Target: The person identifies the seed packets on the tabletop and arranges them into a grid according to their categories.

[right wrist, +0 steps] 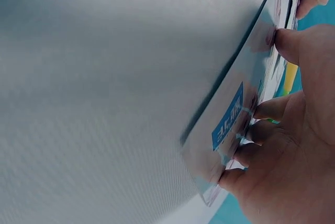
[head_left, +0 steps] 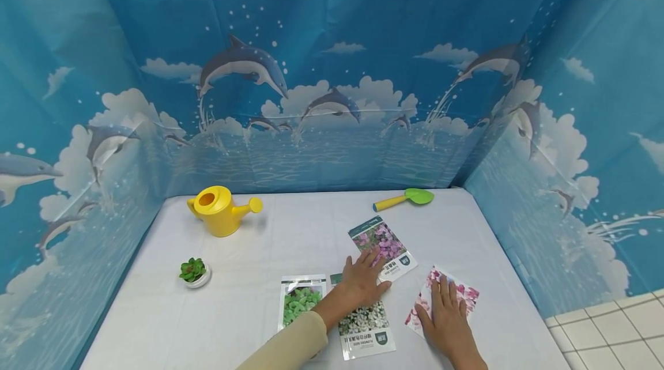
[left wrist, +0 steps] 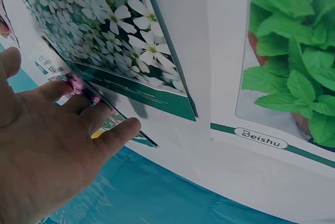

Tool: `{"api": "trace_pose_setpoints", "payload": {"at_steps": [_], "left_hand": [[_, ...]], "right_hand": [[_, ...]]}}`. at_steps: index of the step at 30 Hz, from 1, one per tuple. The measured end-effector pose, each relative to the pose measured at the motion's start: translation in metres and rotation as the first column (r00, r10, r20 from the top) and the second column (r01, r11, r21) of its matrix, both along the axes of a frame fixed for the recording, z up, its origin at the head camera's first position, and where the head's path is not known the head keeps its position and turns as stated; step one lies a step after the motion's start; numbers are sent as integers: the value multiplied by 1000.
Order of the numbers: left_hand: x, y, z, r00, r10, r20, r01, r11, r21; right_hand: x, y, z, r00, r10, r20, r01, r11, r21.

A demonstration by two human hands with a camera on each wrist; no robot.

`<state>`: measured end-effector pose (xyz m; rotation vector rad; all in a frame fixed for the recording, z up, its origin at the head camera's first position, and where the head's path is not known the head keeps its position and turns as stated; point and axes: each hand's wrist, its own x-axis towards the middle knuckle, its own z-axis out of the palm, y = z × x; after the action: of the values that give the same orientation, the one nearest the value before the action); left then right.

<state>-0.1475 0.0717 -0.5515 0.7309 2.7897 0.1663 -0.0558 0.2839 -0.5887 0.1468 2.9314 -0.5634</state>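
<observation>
My left hand [head_left: 361,282] lies palm down with fingers extended, its fingertips on the purple-flower seed packet [head_left: 396,269]. Beneath that wrist, the white-flower seed packet [head_left: 367,341] is partly covered; its blossoms also fill the upper part of the left wrist view. My right hand [head_left: 447,321] rests on a pink-patterned packet [head_left: 469,296], fingers straight. In the right wrist view, the fingertips and thumb touch this packet [right wrist: 227,124], and a blue label shows on it. The green-leaf seed packet [head_left: 301,301] lies left of the left forearm, which hides its lower part.
A yellow watering can [head_left: 220,217] stands at the back left, with a small potted succulent [head_left: 193,272] in front of it. A toy shovel [head_left: 407,199] with a green blade lies near the back edge. Dolphin-print curtains [head_left: 332,151] enclose the white table [head_left: 233,324].
</observation>
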Motion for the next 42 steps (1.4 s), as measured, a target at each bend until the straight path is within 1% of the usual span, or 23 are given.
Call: {"api": "trace_pose_setpoints", "payload": {"at_steps": [2, 7, 13, 18, 19, 25, 26, 32, 38, 42], "left_hand": [[-1, -2, -1, 1000, 0, 2, 0, 1000, 6], [-5, -6, 0, 1000, 1, 21, -1, 1000, 19], [-10, -13, -1, 999, 13, 42, -15, 999, 42], [-13, -17, -2, 998, 29, 55, -32, 998, 58], [-15, -18, -5, 998, 33, 47, -36, 997, 65], [-18, -25, -3, 997, 50, 65, -56, 994, 93], [-18, -26, 1, 996, 50, 78, -57, 994, 95], [-23, -31, 1, 996, 48, 80, -57, 992, 112], [-28, -40, -3, 996, 39, 84, -51, 988, 143], [-31, -46, -6, 995, 30, 90, -44, 985, 164]], "right_hand": [[0, -1, 0, 1000, 1, 6, -1, 1000, 2], [0, -1, 1, 1000, 1, -11, -1, 1000, -6], [0, -1, 3, 1000, -1, 31, 1, 1000, -1], [-1, -2, 3, 999, -3, 42, 3, 1000, 1], [-1, -2, 3, 999, -5, 42, 5, 1000, 2], [0, -2, 0, 1000, 4, -7, -4, 1000, 23], [0, -2, -1, 1000, 7, -16, -6, 1000, 26], [0, -1, -2, 999, 12, -36, -11, 1000, 29], [-1, -1, -3, 1000, 8, -9, -8, 1000, 28], [-1, 0, -4, 1000, 13, -15, -12, 1000, 27]]}}
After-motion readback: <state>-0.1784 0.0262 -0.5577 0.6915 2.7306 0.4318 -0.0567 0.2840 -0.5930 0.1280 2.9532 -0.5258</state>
